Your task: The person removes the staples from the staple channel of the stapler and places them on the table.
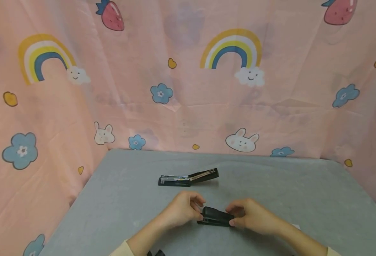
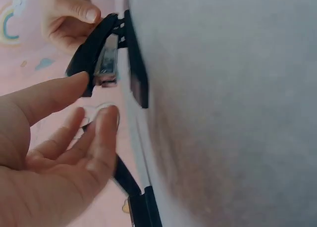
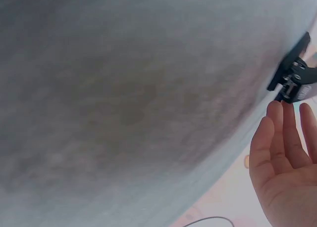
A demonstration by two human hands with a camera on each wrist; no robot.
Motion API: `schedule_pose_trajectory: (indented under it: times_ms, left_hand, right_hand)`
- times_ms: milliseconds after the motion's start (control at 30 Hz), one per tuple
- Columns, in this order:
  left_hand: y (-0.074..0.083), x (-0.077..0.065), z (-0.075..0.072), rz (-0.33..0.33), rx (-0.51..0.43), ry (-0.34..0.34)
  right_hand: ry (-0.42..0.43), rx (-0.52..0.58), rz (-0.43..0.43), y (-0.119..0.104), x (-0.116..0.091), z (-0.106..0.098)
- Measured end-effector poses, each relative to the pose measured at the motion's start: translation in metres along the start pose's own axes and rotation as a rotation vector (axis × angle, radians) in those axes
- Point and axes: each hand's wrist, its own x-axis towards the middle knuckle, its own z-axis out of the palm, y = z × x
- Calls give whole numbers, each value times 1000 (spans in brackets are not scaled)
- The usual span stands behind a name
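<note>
A black stapler (image 1: 218, 217) lies on the grey table between the hands, its top arm raised from its base in the left wrist view. My right hand (image 1: 255, 217) holds its hinge end, thumb in front and fingers behind. At the opposite end is my left hand (image 1: 183, 209), fingers loosely bent and spread. Its thumb (image 2: 74, 86) is at the tip of the raised arm, while the other fingers are apart from it. In the right wrist view, the right fingers (image 3: 290, 138) reach the hinge. Farther back, another black stapler (image 1: 188, 177) lies folded wide open.
The grey table (image 1: 127, 192) is bounded by a pink patterned cloth (image 1: 188, 117) at the back and sides. Small dark pieces (image 1: 156, 253) show at the bottom edge beside the left forearm. A small white thing (image 1: 296, 226) peeks out behind the right forearm.
</note>
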Motion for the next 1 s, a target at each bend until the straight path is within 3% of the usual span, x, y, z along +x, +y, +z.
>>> schedule_pose_trajectory:
  times_ms: [433,1000]
  left_hand:
    - [-3,0,-8,-81,129,41]
    - [-13,3,-2,-80,154,18]
  right_hand:
    - [64,-8,-40,-26,14,5]
    - [83,-11,-93,-29,27,19]
